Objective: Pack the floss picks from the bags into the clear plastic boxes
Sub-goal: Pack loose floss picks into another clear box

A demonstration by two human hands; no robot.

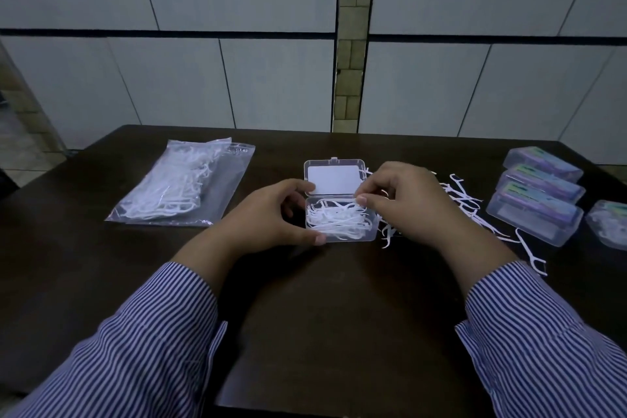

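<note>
An open clear plastic box (371,231) sits mid-table, its lid (334,178) tipped back with a white label inside. White floss picks (336,219) fill its tray. My left hand (268,214) grips the box's left end, thumb along the front edge. My right hand (403,200) hovers at the box's right end and pinches a floss pick over the tray. Loose floss picks (475,210) lie scattered on the table to the right of the box, partly hidden by my right hand.
A clear bag (183,187) of floss picks lies at the left on the dark table (322,316). Three closed boxes (539,193) with purple labels stand at the right, another box (610,224) at the edge. A tiled wall rises behind the table.
</note>
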